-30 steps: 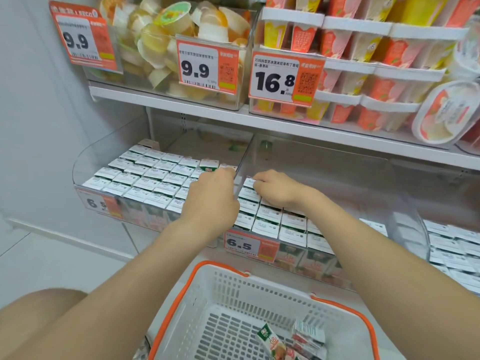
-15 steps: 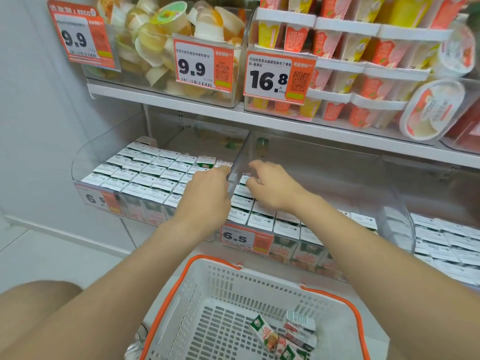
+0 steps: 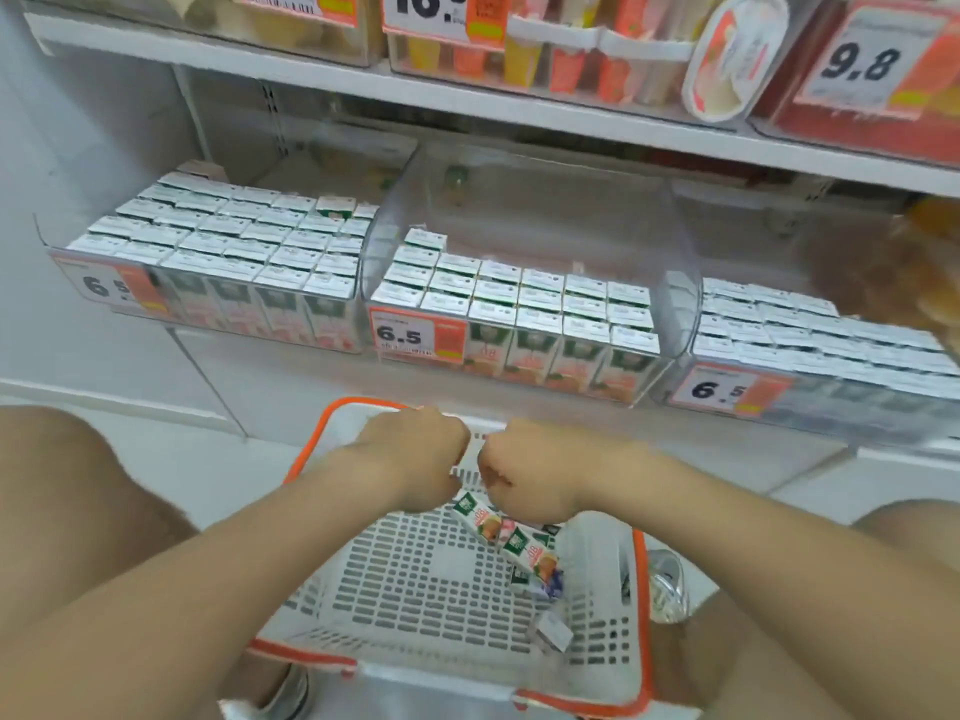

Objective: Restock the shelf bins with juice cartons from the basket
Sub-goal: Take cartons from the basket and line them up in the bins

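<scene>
The white basket [image 3: 415, 579] with its orange rim sat nearest me, between my knees. A few juice cartons [image 3: 480, 522] lay on their sides on its floor towards the right, and one small carton [image 3: 550, 634] lay apart near the near-right corner. Over the far half of the basket my left hand [image 3: 415, 454] and right hand [image 3: 524, 478] hung close together, knuckles up and fingers curled under out of sight. I could not tell whether either one gripped anything. The top end of the nearest lying carton showed just below my right hand. Beyond the basket stood the clear shelf bins. The left bin [image 3: 234, 304] was packed with upright cartons almost to its back. The middle bin [image 3: 675, 304], with a 6.5 price tag [image 3: 410, 335] on its front, had cartons only in its near rows. The right bin [image 3: 831, 392] was also lined with cartons. Farthest off, the upper shelf [image 3: 467, 103] carried tubs and cups.
</scene>
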Demonstrator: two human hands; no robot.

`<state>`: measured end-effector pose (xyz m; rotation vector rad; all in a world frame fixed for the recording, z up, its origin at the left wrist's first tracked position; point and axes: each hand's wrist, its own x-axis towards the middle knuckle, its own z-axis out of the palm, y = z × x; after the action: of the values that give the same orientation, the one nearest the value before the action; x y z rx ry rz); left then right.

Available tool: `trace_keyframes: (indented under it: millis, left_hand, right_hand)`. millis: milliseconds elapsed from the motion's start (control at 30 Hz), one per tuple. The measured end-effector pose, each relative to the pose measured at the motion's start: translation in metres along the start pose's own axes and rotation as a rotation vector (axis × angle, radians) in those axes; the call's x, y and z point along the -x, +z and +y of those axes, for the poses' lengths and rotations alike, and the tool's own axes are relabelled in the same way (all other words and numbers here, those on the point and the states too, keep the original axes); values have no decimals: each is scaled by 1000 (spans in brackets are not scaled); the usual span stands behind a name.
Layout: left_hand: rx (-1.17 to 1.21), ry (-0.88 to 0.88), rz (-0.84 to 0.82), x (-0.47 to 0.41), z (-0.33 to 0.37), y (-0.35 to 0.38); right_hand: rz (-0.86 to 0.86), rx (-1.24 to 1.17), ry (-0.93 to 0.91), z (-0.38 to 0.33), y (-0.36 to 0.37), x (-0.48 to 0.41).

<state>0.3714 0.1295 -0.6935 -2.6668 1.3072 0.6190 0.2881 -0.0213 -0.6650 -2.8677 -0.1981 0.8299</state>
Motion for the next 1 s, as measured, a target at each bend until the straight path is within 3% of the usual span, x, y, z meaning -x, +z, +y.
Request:
trace_keyframes:
  millis: [100, 200, 367, 567, 767, 867, 1000]
  left_hand:
    - [-34, 57, -288, -31, 6, 39]
    - [-16, 75, -389, -58, 5, 79]
    - [58, 34, -354, -96, 5, 149]
    - [-24, 67, -305, -124, 9, 226]
    - [97, -6, -140, -156, 15, 248]
    - [111, 35, -199, -168, 16, 247]
    - [-64, 51, -223, -182, 15, 260]
  right_hand:
    - [-138, 10, 76, 23, 43, -21]
    - [-168, -15, 159, 43, 74, -39]
    - [-166, -123, 317, 82, 134, -68]
    - [-228, -242, 429, 99, 210, -89]
    - [-63, -248, 499, 102, 248, -121]
    - [-62, -218, 521, 101, 261, -127]
    - [-83, -202, 526, 104, 269, -131]
